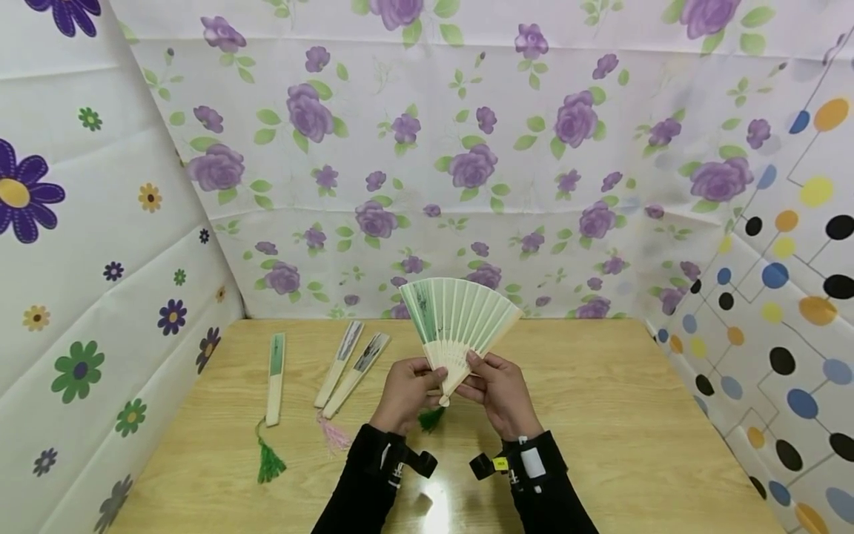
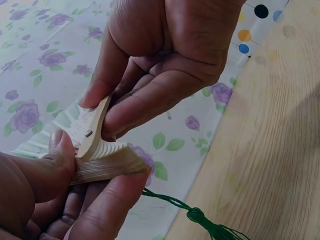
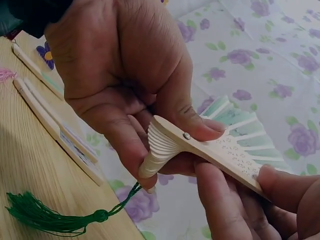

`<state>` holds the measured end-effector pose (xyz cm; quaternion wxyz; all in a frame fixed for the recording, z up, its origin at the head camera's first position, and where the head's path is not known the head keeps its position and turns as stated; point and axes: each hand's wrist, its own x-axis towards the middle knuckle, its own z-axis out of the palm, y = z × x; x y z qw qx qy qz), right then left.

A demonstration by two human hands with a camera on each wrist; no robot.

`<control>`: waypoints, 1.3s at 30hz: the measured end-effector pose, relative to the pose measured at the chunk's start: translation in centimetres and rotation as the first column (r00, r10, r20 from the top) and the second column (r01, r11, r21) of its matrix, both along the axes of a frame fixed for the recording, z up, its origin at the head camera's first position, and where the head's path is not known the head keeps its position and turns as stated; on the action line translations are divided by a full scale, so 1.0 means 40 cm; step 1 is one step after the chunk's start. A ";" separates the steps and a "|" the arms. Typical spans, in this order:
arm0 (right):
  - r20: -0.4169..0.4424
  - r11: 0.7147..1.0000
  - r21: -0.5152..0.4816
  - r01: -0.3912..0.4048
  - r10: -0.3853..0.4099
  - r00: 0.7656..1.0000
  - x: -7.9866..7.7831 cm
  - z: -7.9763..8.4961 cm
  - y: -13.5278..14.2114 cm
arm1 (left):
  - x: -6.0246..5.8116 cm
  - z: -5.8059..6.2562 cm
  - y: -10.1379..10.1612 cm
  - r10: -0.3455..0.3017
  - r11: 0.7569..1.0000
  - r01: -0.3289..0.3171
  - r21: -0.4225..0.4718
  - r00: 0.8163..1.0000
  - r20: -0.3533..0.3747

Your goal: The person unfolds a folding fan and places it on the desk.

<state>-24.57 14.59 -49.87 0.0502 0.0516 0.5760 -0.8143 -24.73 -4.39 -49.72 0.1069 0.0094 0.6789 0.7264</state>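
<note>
The spread green fan (image 1: pixel 460 326) is held up over the wooden table (image 1: pixel 614 445), its leaf pointing away from the person. At the fan's left side, the left hand (image 1: pixel 410 389) pinches the sticks near the pivot, thumb and fingers clamped on them; at its right side, the right hand (image 1: pixel 502 389) has thumb and fingers clamped on the other edge. A dark green tassel (image 3: pixel 60 216) hangs below the fan. Left of it lie two folded fans (image 1: pixel 339 363), with a pink tassel (image 1: pixel 333 435) at their near ends, though which one carries it is hard to tell. Farther left lies a third folded fan (image 1: pixel 276 378) with a green tassel (image 1: pixel 270 463). Behind the spread fan hangs a purple-flowered cloth (image 1: pixel 454 237).
</note>
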 end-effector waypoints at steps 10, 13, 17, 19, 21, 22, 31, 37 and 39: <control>-0.035 0.996 -0.038 0.077 -0.079 0.996 0.004 -0.007 -0.012 | 0.004 0.006 0.006 0.039 0.999 -0.039 0.016 0.999 -0.009; -0.033 0.993 -0.052 0.105 -0.107 0.994 0.006 -0.006 -0.019 | 0.003 0.006 0.007 0.066 0.997 -0.066 0.038 0.998 -0.003; -0.035 0.993 -0.047 0.105 -0.107 0.994 0.008 -0.002 -0.022 | 0.003 0.008 0.007 0.072 0.996 -0.072 0.055 0.997 0.001; -0.037 0.994 -0.042 0.101 -0.103 0.994 0.009 -0.001 -0.021 | 0.004 0.009 0.007 0.069 0.996 -0.069 0.057 0.998 -0.002; -0.042 0.995 -0.041 0.094 -0.096 0.995 0.010 -0.001 -0.018 | 0.005 0.009 0.006 0.065 0.996 -0.064 0.056 0.998 -0.010; -0.046 0.995 -0.042 0.092 -0.094 0.995 0.010 -0.001 -0.018 | 0.006 0.010 0.005 0.063 0.997 -0.062 0.055 0.998 -0.012; -0.067 0.982 -0.111 0.152 -0.160 0.985 0.018 -0.006 -0.047 | 0.008 0.017 0.005 0.145 0.985 -0.143 0.094 0.989 -0.020; -0.069 0.986 -0.121 0.114 -0.123 0.990 0.015 -0.008 -0.044 | 0.007 0.019 0.000 0.159 0.984 -0.157 0.089 0.987 -0.013; -0.064 0.989 -0.119 0.093 -0.101 0.993 0.013 -0.011 -0.039 | 0.006 0.019 0.001 0.159 0.984 -0.158 0.086 0.987 -0.007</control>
